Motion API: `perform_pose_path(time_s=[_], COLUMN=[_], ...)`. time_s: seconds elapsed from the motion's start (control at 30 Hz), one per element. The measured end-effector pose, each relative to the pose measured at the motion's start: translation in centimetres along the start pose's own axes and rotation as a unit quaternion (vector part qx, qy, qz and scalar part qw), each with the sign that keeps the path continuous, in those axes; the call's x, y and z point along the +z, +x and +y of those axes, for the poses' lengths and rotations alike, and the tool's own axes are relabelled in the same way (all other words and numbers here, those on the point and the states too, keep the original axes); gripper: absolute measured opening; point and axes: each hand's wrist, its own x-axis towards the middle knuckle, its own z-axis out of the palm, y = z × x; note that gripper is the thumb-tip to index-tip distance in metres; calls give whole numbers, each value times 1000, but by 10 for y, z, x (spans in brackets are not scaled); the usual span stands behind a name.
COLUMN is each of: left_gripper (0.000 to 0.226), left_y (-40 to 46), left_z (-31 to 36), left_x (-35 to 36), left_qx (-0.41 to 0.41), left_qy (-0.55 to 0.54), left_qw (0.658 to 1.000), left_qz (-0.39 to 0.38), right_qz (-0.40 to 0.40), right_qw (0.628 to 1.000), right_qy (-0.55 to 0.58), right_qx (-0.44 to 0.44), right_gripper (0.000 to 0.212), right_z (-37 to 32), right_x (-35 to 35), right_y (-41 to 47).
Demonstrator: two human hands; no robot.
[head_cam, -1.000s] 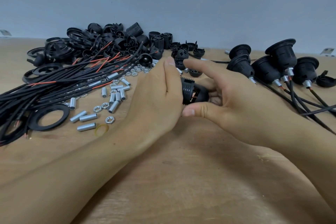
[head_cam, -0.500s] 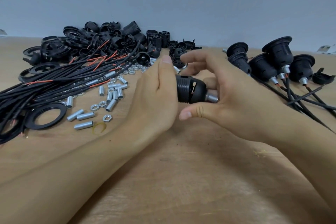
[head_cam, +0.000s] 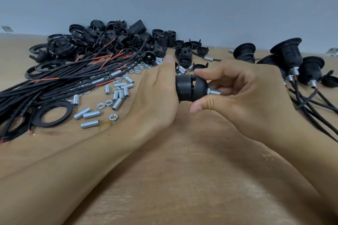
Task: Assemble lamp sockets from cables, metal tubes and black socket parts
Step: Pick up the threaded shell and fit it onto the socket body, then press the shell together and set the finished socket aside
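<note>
Socket (head_cam: 190,87) held sideways above counter (head_cam: 182,170), between both hands.
Left hand (head_cam: 157,97) fingers wrap its ribbed end; right hand (head_cam: 243,95) fingers pinch the domed cap, metal tube (head_cam: 214,91) protruding rightward.

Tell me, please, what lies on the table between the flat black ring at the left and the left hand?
In the head view, loose metal tubes, hex nuts and a yellow rubber band lie between the flat black ring and the left hand.
</note>
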Motion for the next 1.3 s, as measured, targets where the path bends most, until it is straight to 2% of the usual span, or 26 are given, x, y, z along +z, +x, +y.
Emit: perform_pose_path(time_s=[0.27,0.43,0.6,0.73,0.83,0.87,0.93,1.0,1.07,1.2,1.3], left_gripper=[62,64,68,82,56,58,73,84,84,81,60], left_y=[-5,-5,-4,-1,4,5,7,9,11,20,27], left_z=[5,2,1,2,2,1,0,-2,-1,1,-4], left_x=[-4,-6,-11,-12,-9,-8,-10,-10,-10,-17,-29], left_qx=[0,-46,-43,-30,-32,-57,-111,-116,-99,-43,63], left_qy=[43,18,41,67,66,51,12,20,39,39,165], left_qw=[998,997,992,990,992,990,980,978,983,994,984], left_qz=[-34,-66,-114,-118,-102,-118,-162,-173,-147,-88,-6], right_qz=[-16,-36,-72,-51,-56,-67,-86,-91,-76,-40,-19], right_qw=[1000,999,994,998,996,993,987,977,972,988,993], right_qy=[-11,30,82,19,-70,-94,-127,-171,-196,-139,-114], right_qx=[-22,-21,-7,-17,-23,-26,-46,-88,-104,-57,-36], right_gripper=[46,42,40,40,41,45,53,54,45,33,30], right_z=[-3,-1,-1,1,8,9,11,14,16,19,22], right_x=[-4,-4,-6,-2,3,4,3,1,-2,-9,-14], right_y=[-3,-4,-4,-4,-1,0,2,4,5,7,8])
